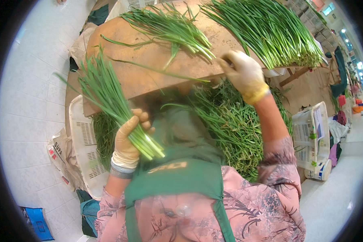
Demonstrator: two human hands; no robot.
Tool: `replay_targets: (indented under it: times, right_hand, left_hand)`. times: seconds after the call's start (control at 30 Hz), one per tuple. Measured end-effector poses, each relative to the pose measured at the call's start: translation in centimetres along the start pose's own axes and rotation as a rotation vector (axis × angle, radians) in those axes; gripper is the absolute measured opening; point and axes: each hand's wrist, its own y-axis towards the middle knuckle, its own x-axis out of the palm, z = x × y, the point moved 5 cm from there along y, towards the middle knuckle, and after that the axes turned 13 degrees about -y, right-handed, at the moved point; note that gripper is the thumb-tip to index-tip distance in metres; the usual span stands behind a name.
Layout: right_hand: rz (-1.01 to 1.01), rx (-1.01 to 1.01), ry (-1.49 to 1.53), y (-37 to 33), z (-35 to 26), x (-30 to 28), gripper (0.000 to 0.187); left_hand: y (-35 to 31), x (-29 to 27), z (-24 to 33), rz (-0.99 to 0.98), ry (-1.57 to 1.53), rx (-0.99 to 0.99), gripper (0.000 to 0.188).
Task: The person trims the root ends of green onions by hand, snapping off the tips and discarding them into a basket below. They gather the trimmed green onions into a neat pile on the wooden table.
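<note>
My left hand [132, 131], in a pale glove, is wrapped round a bunch of green chives [105, 92]. Their pale stalk ends point toward me at the lower right, and the leaf tips fan out to the upper left. Over the front edge of the brown tabletop [137, 76] is my gloved right hand [243, 72], slightly blurred. Its fingers are curled together beside the stalk ends of a small pile of chives [177, 32]; whether anything is between them does not show. Loose leaves lie on the board near the left bunch.
A large, neatly laid heap of chives [266, 32] covers the tabletop's far right. Below its front edge, a mass of leafy trimmings [242, 129] fills the space before me. White slotted crates [82, 139] stand at left and right. A white bucket [320, 170] is on the right floor.
</note>
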Motion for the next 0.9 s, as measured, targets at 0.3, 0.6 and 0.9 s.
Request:
replay_targets:
  times: [0.3, 0.6, 0.9]
  right_hand:
    - [-0.105, 0.132, -0.075, 5.7, 1.1, 3.6, 0.027]
    - [-0.691, 0.457, 1.333, -9.1, -8.4, 3.2, 0.026]
    - [-0.695, 0.091, 0.961, -12.4, -12.8, 4.6, 0.025]
  left_hand:
    - [0.1, 1.6, 1.3, 0.049, 0.049, 0.029, 0.022]
    - [0.5, 2.0, -2.9, 0.071, 0.186, -0.008, 0.025]
    - [1.0, 1.7, -4.7, -0.001, 0.252, 0.011, 0.034]
